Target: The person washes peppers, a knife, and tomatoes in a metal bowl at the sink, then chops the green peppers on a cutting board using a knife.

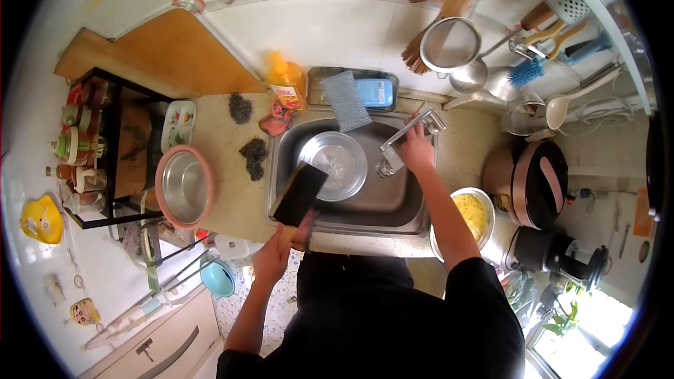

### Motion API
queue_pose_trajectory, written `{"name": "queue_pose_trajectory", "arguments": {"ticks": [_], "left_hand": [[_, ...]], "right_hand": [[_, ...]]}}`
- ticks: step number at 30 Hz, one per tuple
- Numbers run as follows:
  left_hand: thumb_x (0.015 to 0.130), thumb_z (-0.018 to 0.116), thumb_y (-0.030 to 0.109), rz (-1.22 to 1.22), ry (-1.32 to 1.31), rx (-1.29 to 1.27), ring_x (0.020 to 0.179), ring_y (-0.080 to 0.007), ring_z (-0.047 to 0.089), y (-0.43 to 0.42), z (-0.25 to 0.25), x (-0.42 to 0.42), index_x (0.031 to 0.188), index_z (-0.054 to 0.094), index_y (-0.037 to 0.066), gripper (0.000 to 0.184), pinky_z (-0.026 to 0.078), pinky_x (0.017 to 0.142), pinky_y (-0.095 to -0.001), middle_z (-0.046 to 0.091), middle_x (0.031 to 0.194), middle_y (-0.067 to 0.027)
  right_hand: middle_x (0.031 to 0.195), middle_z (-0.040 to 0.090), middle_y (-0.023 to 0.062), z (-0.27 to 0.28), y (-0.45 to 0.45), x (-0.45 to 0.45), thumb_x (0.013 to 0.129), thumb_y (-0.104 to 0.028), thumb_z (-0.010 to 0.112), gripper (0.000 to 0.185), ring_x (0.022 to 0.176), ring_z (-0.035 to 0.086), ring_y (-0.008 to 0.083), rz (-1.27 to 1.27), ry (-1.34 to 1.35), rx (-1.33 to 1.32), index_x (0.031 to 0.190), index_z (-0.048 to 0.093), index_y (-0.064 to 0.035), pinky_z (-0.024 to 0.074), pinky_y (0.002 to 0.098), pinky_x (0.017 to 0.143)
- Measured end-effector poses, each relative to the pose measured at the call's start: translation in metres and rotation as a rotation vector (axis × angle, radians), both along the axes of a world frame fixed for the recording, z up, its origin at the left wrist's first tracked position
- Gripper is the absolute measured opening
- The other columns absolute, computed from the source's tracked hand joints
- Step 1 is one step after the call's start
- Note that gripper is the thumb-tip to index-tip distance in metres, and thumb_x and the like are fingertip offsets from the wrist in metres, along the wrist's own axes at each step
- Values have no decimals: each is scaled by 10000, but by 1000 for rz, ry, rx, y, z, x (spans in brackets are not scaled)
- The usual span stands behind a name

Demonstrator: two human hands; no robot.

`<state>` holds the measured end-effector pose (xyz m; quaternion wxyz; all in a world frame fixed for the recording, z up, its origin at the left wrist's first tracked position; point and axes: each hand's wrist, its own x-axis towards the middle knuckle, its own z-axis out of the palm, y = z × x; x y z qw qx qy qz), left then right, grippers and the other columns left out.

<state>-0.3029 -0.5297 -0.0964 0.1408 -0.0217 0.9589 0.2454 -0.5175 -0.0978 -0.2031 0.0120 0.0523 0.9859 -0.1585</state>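
My left hand (271,256) is closed around the light handle of a cleaver (300,193), whose dark, wide blade reaches over the left front of the sink (400,200). Up at the back right of the sink, my right hand (418,149) is on the metal faucet (430,123), its fingers closed at the lever. A round metal bowl (340,158) sits inside the sink, partly behind the blade. A grey mesh cloth (345,100) hangs over the sink's back edge.
An orange soap bottle (286,84) and scouring pads (253,156) lie left of the sink, beyond them a pink-rimmed basin (184,186). To the right are a bowl of yellow shreds (472,217) and a rice cooker (537,182). Utensils hang above.
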Motion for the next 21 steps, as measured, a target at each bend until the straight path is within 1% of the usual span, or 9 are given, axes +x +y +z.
{"name": "queue_pose_trajectory", "arguments": {"ticks": [1, 2, 4, 5, 7, 9, 12, 15, 21], "left_hand": [[970, 610, 333, 65, 2, -47, 884, -447, 674, -13, -19, 8, 1299, 579, 52, 434, 538, 764, -521, 704, 1033, -231], [971, 609, 331, 110, 26, -83, 884, -451, 673, -25, -36, 11, 1296, 579, 46, 433, 537, 765, -522, 702, 1026, -239], [972, 606, 326, 197, 72, -149, 884, -457, 670, -43, -62, 16, 1289, 580, 32, 433, 534, 767, -526, 698, 1012, -255], [976, 601, 321, 249, 22, -144, 921, -466, 658, -49, -66, 14, 1304, 562, 22, 445, 526, 800, -528, 688, 1039, -267], [981, 593, 313, 272, 81, -151, 952, -469, 649, -64, -82, 17, 1318, 547, 19, 450, 518, 827, -530, 680, 1065, -274], [985, 590, 284, 281, 96, -110, 1029, -477, 608, -80, -103, 18, 1332, 523, 9, 449, 490, 895, -526, 649, 1132, -285], [967, 608, 254, 240, 159, -87, 1063, -468, 558, -95, -118, 14, 1317, 531, 8, 434, 451, 940, -531, 609, 1152, -277], [946, 628, 231, 153, 206, -103, 1084, -449, 508, -114, -137, 10, 1310, 531, 10, 436, 405, 971, -538, 561, 1170, -254], [926, 662, 246, 96, 242, -113, 1092, -432, 502, -141, -152, 2, 1318, 543, 17, 469, 386, 961, -549, 546, 1160, -223]], "right_hand": [[1595, 345, 98, -8, -1, 12, 845, -134, 598, 638, 979, 687, 403, -31, 35, -92, 1461, 436, -177, 582, 487, 745], [1548, 393, 104, -1, -10, 30, 844, -105, 592, 595, 1059, 661, 389, -57, 109, -258, 1422, 467, -171, 578, 484, 758], [1420, 493, 140, -25, -28, 66, 815, -8, 584, 563, 1091, 626, 410, -147, 65, -245, 1367, 524, -100, 569, 481, 804], [1355, 521, 207, -39, -41, 83, 822, -21, 581, 517, 1104, 611, 436, -240, -49, -329, 1336, 534, -62, 553, 506, 859], [1230, 581, 258, -140, -50, 130, 843, -111, 626, 458, 1043, 614, 485, -180, 7, -328, 1286, 543, -29, 504, 549, 943], [1197, 608, 237, -141, -77, 145, 866, -165, 653, 454, 1025, 645, 436, -154, -167, -403, 1276, 533, -10, 541, 503, 872], [1164, 638, 183, -164, -120, 143, 893, -213, 662, 476, 975, 679, 343, -398, -460, -606, 1306, 525, -19, 573, 437, 737], [1103, 676, 135, -207, -143, 133, 881, -257, 697, 561, 906, 696, 262, -755, -673, -1167, 1373, 514, -59, 576, 377, 644], [1089, 689, 129, -173, -189, 109, 875, -213, 718, 597, 825, 712, 273, -1090, -532, -971, 1405, 496, -51, 599, 428, 601]]}}
